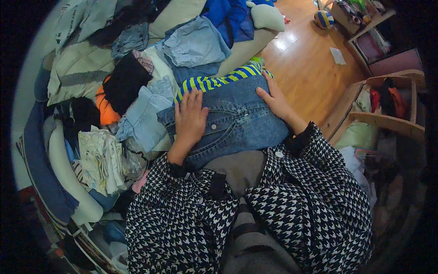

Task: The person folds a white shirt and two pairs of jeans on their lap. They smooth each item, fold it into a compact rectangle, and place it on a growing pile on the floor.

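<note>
A folded blue denim garment (236, 125) with a metal button and seams lies across my lap. Along its far edge shows a blue and yellow-green striped cloth (219, 80). My left hand (191, 118) rests palm down on the left part of the denim, fingertips reaching the striped cloth. At the far right corner my right hand (276, 101) touches the denim, thumb on top and apart from the fingers, which lie along the right edge. Whether those fingertips curl under the edge is hidden.
Clothes are heaped to the left, among them light-blue pants (195, 42), a black garment (126, 84) and a stack of pale folded cloth (102, 161). At right stands a wooden shelf unit (386, 118). A ball (323, 19) lies on the wood floor (308, 61).
</note>
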### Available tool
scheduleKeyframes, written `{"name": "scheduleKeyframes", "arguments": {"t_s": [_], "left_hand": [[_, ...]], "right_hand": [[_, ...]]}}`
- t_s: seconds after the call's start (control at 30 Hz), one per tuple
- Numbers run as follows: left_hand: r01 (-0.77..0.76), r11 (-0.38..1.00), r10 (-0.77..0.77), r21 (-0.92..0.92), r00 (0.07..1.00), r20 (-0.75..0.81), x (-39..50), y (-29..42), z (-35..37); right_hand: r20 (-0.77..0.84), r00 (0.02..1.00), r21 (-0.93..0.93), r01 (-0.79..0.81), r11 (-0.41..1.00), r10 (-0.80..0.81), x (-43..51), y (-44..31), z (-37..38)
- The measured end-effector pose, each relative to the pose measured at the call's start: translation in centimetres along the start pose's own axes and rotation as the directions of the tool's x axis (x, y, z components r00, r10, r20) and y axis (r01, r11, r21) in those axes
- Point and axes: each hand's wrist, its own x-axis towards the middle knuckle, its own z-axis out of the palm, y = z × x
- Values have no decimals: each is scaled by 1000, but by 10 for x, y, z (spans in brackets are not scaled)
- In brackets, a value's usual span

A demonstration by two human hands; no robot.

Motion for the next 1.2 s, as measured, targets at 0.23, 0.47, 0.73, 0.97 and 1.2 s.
{"name": "scheduleKeyframes", "arguments": {"t_s": [0.23, 0.47, 0.73, 0.97, 1.2], "left_hand": [[161, 858, -200, -488, 979, -28, -29, -43, 14], [91, 985, -123, -147, 968, -221, -70, -90, 10], [549, 93, -665, -831, 655, 359, -45, -122, -6], [641, -7, -615, -768, 603, 509, -30, -98, -18], [332, 189, -683, -924, 721, 119, -35, -108, 0]], "right_hand": [[92, 989, 203, -128, 971, 112, -7, 41, -4], [169, 972, 315, -211, 925, 164, -3, 50, -16], [50, 911, 299, -406, 864, 410, 35, 19, -48], [-156, 967, 161, -176, 971, 201, 39, 38, -37], [-322, 947, 89, 16, 996, 14, 49, 36, -47]]}}
